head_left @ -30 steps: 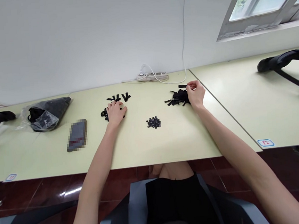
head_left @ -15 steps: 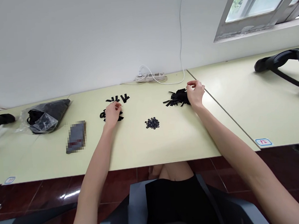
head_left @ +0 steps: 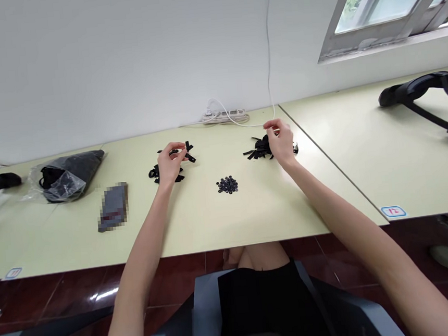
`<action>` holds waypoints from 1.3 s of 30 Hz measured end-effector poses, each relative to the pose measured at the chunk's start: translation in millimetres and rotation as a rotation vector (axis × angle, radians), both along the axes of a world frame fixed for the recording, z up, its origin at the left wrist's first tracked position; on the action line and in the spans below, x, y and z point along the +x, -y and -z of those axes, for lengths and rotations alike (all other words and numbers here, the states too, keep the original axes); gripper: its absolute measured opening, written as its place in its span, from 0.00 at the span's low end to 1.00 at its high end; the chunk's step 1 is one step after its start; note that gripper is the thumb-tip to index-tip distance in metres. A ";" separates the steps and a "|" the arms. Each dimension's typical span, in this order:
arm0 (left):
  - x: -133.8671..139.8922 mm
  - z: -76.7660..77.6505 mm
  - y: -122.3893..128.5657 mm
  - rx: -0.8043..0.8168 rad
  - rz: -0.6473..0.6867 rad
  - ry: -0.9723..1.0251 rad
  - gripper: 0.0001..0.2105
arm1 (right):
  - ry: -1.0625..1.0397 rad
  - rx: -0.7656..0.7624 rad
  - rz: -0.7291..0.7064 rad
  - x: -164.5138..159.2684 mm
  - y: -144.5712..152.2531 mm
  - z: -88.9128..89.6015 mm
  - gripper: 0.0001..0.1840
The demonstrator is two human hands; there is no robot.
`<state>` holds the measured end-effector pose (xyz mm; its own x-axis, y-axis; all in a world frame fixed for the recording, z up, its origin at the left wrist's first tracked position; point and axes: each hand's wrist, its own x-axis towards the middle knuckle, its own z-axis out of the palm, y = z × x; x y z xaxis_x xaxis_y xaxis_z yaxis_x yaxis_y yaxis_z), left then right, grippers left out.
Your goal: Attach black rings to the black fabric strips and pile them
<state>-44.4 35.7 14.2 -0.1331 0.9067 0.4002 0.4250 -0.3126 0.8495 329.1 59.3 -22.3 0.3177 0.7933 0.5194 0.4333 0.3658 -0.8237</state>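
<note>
My left hand [head_left: 171,163] is closed in a pinch on a short black strip [head_left: 190,157] at its fingertips. Under and around it lie more black strips [head_left: 154,172], partly covered by the hand. Over the pile of black strips [head_left: 260,148] on the right is my right hand [head_left: 282,141]; its thumb and fingers are pressed together, and anything between them is too small to make out. Between the hands, nearer to me, sits a heap of small dark ring-like pieces [head_left: 227,185].
The pale table [head_left: 197,222] has a power strip [head_left: 225,116] with a white cable at the wall. To the left lie a plastic bag [head_left: 71,176] with dark contents and a blurred grey item [head_left: 113,206]. A black headset-like object [head_left: 418,101] rests on the right.
My left hand has moved slightly right and its fingertips now meet a V-shaped pair of strips. My right hand has shifted left over its pile, uncovering strips on its right side.
</note>
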 end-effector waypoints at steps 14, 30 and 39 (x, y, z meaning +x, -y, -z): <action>60.3 4.8 35.7 -0.210 0.438 0.178 0.25 | 0.051 -0.103 -0.734 -84.8 76.2 -18.8 0.14; 62.7 -0.9 40.8 -0.157 0.501 0.149 0.24 | -0.237 -0.359 -0.781 -71.3 67.3 -20.0 0.23; 64.7 -2.2 46.6 -0.237 0.596 0.117 0.23 | -0.369 -0.385 -0.732 -70.1 65.1 -20.4 0.19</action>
<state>20.3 -10.9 16.4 0.3891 0.9006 0.1936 0.1376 -0.2647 0.9545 259.0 -5.8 -1.8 -0.2412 0.9601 0.1419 -0.1152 0.1168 -0.9865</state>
